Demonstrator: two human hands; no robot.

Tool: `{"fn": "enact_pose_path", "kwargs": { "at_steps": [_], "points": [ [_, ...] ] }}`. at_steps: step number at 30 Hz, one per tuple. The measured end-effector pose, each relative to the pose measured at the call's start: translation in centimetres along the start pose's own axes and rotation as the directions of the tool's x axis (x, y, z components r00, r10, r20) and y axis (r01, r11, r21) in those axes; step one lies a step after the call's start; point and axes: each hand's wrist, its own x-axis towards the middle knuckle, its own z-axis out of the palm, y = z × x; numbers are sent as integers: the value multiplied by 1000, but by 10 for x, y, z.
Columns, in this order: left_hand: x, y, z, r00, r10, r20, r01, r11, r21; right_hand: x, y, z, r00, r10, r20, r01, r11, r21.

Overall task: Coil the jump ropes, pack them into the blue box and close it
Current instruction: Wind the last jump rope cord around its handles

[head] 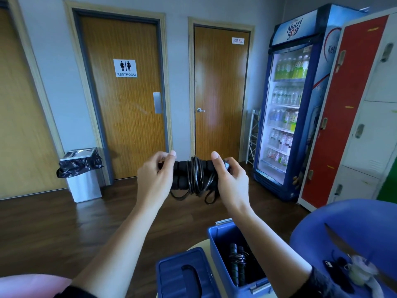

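A black jump rope is held up at chest height, its cord wound around the two foam handles laid side by side, with short loops hanging below. My left hand grips the left end of the handles and my right hand grips the right end. Below, the blue box stands open on a round table; another coiled black jump rope lies inside it. The box's blue lid, with a black handle, lies flat to the left of the box.
A blue chair carrying small items sits at the lower right. Ahead are wooden doors, a steel bin with a black bag, a drinks fridge and red and white lockers. Dark wooden floor lies between.
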Motion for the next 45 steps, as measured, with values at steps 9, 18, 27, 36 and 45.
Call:
{"fn": "enact_pose_path", "kwargs": {
  "at_steps": [9,18,27,36,45],
  "points": [
    [2,3,6,963,-268,14,262,928,-263,3,1,-1,1000,12,-9,-13,999,-46],
    [2,1,2,989,-139,-47,127,971,-205,19,-16,-3,939,248,237,-255,967,-3],
    [5,12,1,991,-129,-14,123,966,-229,15,-5,10,995,88,-44,-87,996,23],
    [-2,17,5,994,-111,15,112,976,-185,22,-4,4,993,117,-28,-115,992,44],
    [-5,7,21,960,-272,-71,233,911,-339,22,-1,1,932,354,-71,-341,928,149]
  ]
}}
